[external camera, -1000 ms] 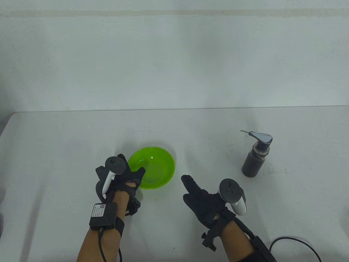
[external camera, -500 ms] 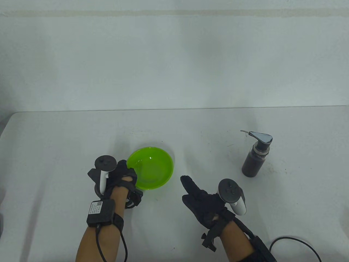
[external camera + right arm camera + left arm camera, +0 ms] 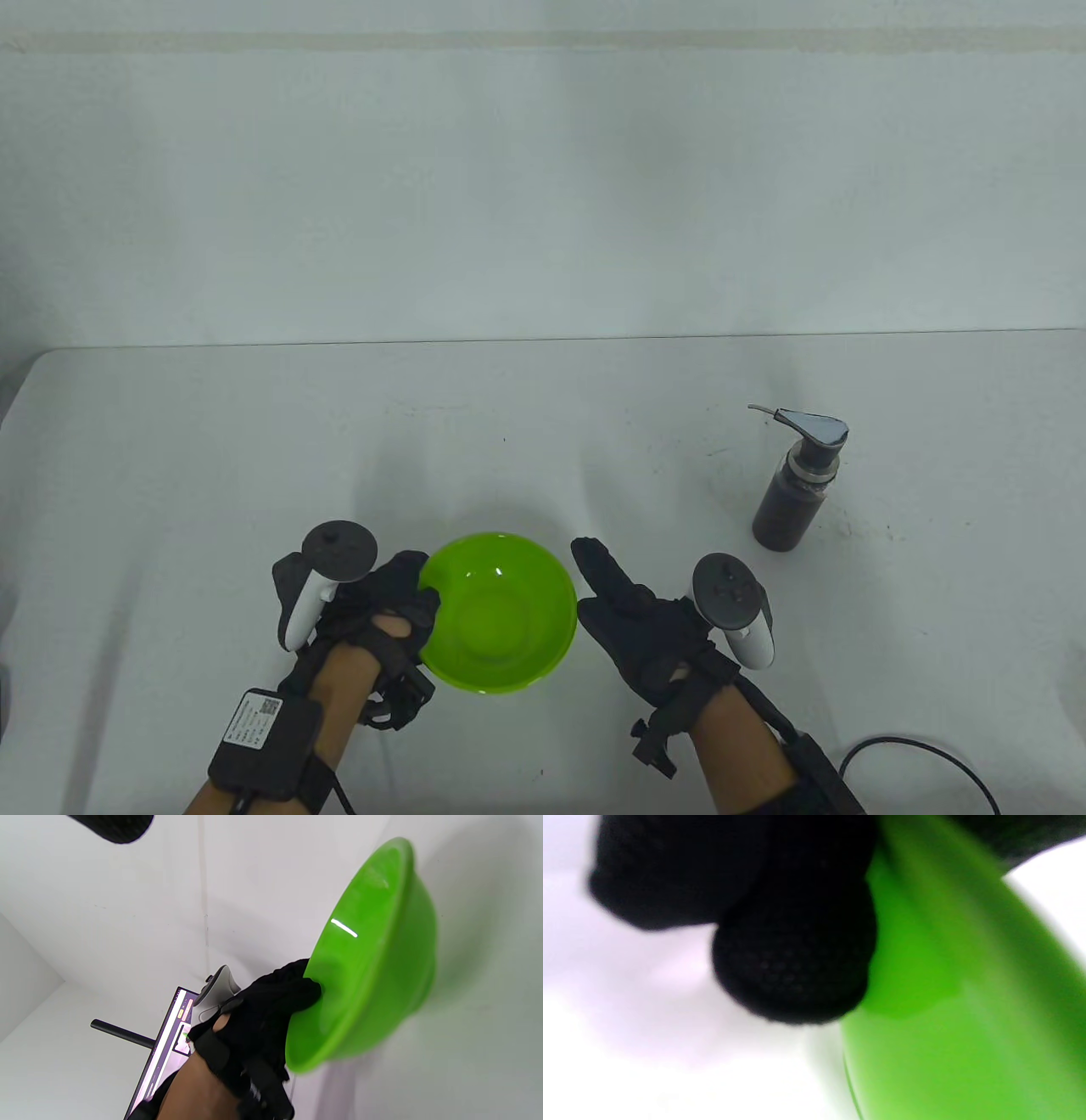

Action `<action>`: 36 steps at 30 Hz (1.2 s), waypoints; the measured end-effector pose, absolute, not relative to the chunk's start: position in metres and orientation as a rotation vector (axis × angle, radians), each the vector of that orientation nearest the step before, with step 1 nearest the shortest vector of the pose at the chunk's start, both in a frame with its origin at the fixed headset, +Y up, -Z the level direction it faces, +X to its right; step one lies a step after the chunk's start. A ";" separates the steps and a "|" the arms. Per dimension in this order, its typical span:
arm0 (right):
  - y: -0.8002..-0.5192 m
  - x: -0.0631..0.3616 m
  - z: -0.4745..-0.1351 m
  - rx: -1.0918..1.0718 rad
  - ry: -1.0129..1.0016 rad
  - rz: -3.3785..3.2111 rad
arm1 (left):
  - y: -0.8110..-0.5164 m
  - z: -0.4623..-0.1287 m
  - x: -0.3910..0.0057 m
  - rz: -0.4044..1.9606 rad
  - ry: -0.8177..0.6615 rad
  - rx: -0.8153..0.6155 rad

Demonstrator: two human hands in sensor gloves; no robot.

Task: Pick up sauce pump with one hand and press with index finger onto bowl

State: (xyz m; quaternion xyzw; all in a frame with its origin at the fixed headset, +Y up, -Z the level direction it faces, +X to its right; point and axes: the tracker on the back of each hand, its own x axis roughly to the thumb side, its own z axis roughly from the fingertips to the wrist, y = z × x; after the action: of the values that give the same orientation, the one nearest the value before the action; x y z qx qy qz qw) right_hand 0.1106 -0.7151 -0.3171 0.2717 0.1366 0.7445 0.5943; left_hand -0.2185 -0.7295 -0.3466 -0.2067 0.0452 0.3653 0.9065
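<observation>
The green bowl (image 3: 501,615) is held up off the table by my left hand (image 3: 399,598), which grips its left rim, thumb inside. The grip shows in the right wrist view (image 3: 292,997), with the bowl (image 3: 373,955) tilted there; in the left wrist view black fingers (image 3: 793,955) lie against the bowl's green wall (image 3: 946,984). My right hand (image 3: 628,607) is open and empty just right of the bowl. The sauce pump (image 3: 797,480), a dark bottle with a grey pump head and spout pointing left, stands upright at the table's right, beyond the right hand.
A black cable (image 3: 925,764) loops on the table at the bottom right. The white table's far edge (image 3: 543,341) meets a pale wall. A monitor (image 3: 169,1052) shows in the right wrist view behind my left arm.
My left hand took hold of the bowl's rim, lifted it and carried it toward me and to the right, next to the right hand. The right hand shifted slightly. The pump has not moved.
</observation>
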 end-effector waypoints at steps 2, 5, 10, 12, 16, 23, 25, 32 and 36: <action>-0.715 0.111 -0.317 0.632 0.316 1.734 | -0.734 -0.338 -0.205 0.739 0.052 -0.443; -0.716 0.110 -0.317 0.632 0.316 1.739 | -0.744 -0.332 -0.191 0.733 0.023 -0.484; -0.715 0.112 -0.317 0.628 0.310 1.740 | -0.758 -0.330 -0.181 0.745 0.002 -0.519; -0.715 0.113 -0.317 0.627 0.306 1.738 | -0.765 -0.330 -0.182 0.767 0.005 -0.527; -0.715 0.112 -0.317 0.629 0.311 1.743 | -0.769 -0.331 -0.185 0.805 0.013 -0.536; -0.721 0.107 -0.317 0.634 0.360 1.772 | -0.765 -0.330 -0.189 0.783 0.029 -0.519; -0.721 0.109 -0.318 0.628 0.353 1.774 | -0.764 -0.330 -0.192 0.784 0.031 -0.525; -0.700 0.139 -0.323 0.577 0.160 1.696 | -0.742 -0.327 -0.210 0.796 0.073 -0.392; -0.668 0.178 -0.326 0.496 -0.071 1.522 | -0.730 -0.325 -0.219 0.850 0.061 -0.341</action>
State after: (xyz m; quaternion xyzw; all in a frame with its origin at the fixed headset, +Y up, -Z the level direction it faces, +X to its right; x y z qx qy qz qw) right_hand 0.1778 -0.6677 -0.3258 0.2221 -0.0319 0.6822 0.6959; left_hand -0.2188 -0.7303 -0.3248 -0.1644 0.0297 0.4104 0.8965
